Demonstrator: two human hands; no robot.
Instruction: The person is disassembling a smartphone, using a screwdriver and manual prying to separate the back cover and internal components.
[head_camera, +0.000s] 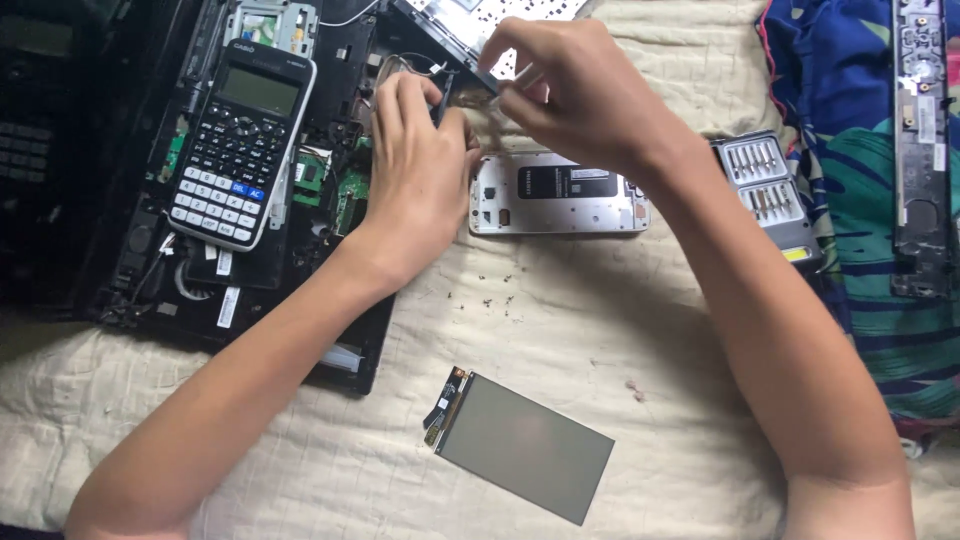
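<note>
Both hands meet above an opened phone (558, 194): left hand (420, 170) pinches a small dark part (441, 100), right hand (565, 85) grips a thin tool (520, 80), calculator (240, 140) lying left of them.

Grey display panel (522, 443) lies flat on the cream quilt (600, 330), well below the opened phone frame (560, 195). Screwdriver bit case (770, 190) sits just right of that frame; black calculator (242, 140) well left.
</note>
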